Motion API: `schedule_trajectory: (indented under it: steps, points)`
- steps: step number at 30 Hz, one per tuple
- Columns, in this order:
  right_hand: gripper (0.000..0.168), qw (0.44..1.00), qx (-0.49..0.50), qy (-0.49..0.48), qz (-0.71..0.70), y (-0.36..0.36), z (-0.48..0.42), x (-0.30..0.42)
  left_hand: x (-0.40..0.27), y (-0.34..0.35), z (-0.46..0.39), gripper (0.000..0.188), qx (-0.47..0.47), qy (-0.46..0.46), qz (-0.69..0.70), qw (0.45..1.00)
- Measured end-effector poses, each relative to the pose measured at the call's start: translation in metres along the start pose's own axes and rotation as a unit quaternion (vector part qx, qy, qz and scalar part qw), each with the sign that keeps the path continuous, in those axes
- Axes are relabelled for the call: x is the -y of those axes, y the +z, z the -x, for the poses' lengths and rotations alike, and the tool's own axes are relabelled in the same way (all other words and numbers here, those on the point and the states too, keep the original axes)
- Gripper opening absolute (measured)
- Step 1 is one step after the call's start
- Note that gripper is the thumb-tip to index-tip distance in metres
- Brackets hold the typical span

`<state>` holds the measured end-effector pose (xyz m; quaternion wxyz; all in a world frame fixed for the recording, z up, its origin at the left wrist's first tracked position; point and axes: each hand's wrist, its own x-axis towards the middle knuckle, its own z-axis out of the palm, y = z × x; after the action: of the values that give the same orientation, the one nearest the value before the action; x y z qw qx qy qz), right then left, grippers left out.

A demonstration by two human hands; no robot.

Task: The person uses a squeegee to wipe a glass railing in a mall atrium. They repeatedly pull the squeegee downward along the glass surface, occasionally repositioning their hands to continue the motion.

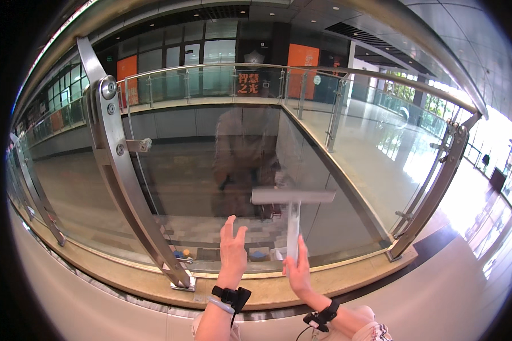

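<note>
My right hand (pixel 298 273) grips the white handle of a window squeegee (pixel 293 197). Its wide head points up, level across the front of a glass balustrade panel (pixel 187 183); whether the blade touches the pane I cannot tell. The squeegee is slightly blurred. To the left of it, my left hand (pixel 233 247) is raised before the lower part of the same panel, fingers apart and holding nothing. Contact between those fingers and the glass cannot be made out. A faint reflection of a person shows in the pane.
A steel post (pixel 126 170) with glass clamps stands at the left, another post (pixel 443 183) at the right. A metal handrail (pixel 426 34) curves overhead. The panel rises from a tan stone curb (pixel 273 294). Through the glass lies a lower floor, with railings across the opening.
</note>
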<state>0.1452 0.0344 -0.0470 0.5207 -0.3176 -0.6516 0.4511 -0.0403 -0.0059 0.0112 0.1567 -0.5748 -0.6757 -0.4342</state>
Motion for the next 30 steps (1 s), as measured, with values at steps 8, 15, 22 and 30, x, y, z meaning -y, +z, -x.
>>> schedule_trajectory:
  steps: [8, 15, 22, 30]
  points:
    - [0.054, 0.985, -0.085, -0.144, -0.05, -0.015, -0.137, 0.187, -0.011, -0.007, 0.002, 0.021, 0.006, 0.004, 0.047, 0.999]
    - [0.057, 0.989, -0.108, -0.097, -0.006, -0.014, -0.06, 0.043, -0.013, 0.011, 0.001, 0.008, 0.0, 0.02, 0.032, 0.999]
    - [0.057, 0.995, -0.08, -0.044, -0.049, -0.032, -0.045, 0.052, -0.008, 0.011, 0.004, 0.01, -0.004, 0.015, 0.025, 1.0]
    - [0.051, 0.96, -0.189, -0.111, -0.176, -0.086, -0.154, 0.189, -0.012, 0.009, 0.005, 0.012, -0.002, 0.016, 0.044, 0.999]
